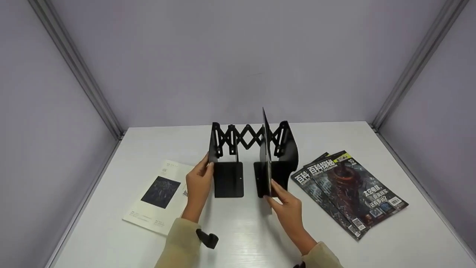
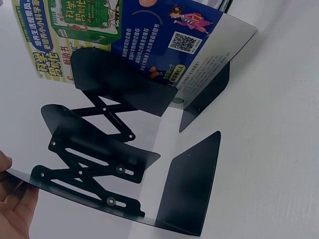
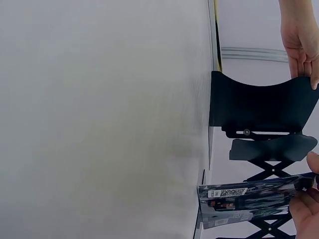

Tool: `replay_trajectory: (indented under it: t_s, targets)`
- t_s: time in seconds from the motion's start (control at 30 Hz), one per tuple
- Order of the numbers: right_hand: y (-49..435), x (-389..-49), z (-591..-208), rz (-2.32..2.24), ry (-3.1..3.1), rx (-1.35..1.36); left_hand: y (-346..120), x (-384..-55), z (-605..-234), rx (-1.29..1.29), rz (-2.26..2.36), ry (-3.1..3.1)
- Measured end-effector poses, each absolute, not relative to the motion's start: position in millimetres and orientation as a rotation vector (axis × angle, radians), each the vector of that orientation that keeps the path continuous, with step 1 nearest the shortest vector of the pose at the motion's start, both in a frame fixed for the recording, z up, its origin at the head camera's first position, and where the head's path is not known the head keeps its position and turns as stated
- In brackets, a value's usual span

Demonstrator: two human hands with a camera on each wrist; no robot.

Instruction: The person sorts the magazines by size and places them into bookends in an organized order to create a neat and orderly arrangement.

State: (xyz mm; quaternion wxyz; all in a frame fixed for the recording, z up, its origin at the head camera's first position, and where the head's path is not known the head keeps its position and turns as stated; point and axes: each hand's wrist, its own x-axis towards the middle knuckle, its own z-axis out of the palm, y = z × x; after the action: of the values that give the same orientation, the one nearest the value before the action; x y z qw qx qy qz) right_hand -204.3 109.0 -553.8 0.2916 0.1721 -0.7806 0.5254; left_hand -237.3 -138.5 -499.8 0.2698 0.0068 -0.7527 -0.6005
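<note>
Black expandable bookend (image 1: 228,180) stands on the worktop (image 1: 240,240), its left end plate (image 3: 259,104) pinched by the left hand (image 1: 199,182), presumably to steady it, while the right hand (image 1: 288,208) pinches a magazine (image 3: 253,199) by its near edge, upright beside the right end plate (image 1: 291,149), likely for support.

I count one left hand (image 1: 199,184), one right hand (image 1: 289,206), one black rack (image 1: 228,179), one upright magazine (image 2: 142,42), two flat magazines (image 1: 347,186) at right, one book (image 1: 160,191) at left.
</note>
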Motion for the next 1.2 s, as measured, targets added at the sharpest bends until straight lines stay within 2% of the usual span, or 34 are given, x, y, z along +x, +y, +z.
replay_trajectory:
  t_s: [1.2]
  targets:
    - [119.5,-201.9,-548.8,1.429,-2.191,0.430,-138.7,-236.8,-499.5,0.029,-1.591,-2.022]
